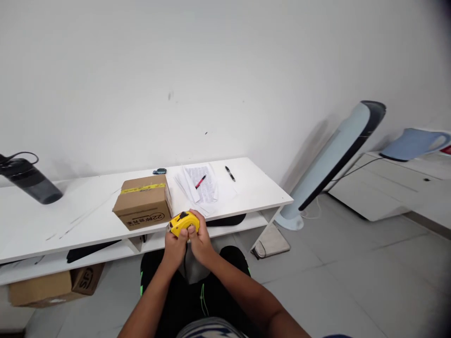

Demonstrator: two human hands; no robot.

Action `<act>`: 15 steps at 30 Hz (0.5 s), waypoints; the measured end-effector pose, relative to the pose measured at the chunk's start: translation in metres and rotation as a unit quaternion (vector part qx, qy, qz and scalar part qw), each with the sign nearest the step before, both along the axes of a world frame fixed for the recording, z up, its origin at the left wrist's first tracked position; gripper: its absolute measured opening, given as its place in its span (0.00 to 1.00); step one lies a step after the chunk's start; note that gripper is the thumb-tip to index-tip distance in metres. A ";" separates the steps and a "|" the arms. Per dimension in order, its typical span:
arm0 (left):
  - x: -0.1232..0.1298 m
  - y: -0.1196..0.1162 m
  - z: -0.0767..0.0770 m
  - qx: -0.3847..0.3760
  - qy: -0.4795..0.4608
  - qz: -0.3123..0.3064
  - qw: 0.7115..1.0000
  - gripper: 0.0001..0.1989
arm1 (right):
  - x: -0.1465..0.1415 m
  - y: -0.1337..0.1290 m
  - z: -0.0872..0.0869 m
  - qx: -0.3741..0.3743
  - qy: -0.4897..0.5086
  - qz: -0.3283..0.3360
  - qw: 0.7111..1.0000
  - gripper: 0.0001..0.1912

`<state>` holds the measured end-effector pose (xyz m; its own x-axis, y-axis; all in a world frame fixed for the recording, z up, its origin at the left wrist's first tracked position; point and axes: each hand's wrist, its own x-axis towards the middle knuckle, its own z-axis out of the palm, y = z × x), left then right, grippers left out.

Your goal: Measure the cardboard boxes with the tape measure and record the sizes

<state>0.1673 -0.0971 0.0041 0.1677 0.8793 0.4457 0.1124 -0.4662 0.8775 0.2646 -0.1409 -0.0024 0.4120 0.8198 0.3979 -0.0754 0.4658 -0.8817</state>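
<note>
Yellow plastic tape measure with black trim: held up in both hands at the near edge of the table, just right of the larger box's front corner as seen.
Left hand: clamped on the left end of the tape measure, thumb against its near side, fingers curled around it and partly hidden.
Right hand: clamped on the right end, fingers bent over it, thumb pressed close beside the other thumb.
Long white table: stands along the pale wall, with a lower shelf bearing flat black items.
Brown cardboard box with a yellow tape strip: on the tabletop near its front edge, printed text upside down.
Loose white printed papers: right of that box, a slim red-and-black pen lying on them.
Black pen: on the table, right of the papers.
Small dark teal object: behind the box, too small to identify.
Dark translucent bottle with a looped strap: at the far left, appearing tilted.
Second brown cardboard box: below the shelf, at left.
Tall light-blue and black appliance: on the grey tiled floor, right of the table.
Blue handled pitcher: on a low white cabinet.
</note>
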 end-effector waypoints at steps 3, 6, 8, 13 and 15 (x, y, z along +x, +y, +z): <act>0.025 0.005 -0.003 -0.086 0.029 -0.005 0.996 0.29 | 0.013 -0.001 -0.023 -0.040 -0.039 -0.021 0.998 0.37; 0.041 0.032 0.008 -0.037 0.138 -0.055 0.988 0.22 | 0.033 -0.017 -0.058 -0.101 -0.063 -0.074 0.990 0.34; 0.051 0.056 0.015 0.029 0.212 -0.085 0.973 0.20 | 0.046 -0.044 -0.091 -0.133 -0.093 -0.117 0.980 0.29; 0.078 0.119 0.019 0.122 0.284 -0.113 0.944 0.22 | 0.065 -0.129 -0.183 -0.243 -0.078 -0.226 0.940 0.29; 0.085 0.138 0.014 0.113 0.297 -0.092 0.944 0.22 | 0.069 -0.144 -0.198 -0.274 -0.035 -0.290 0.916 0.31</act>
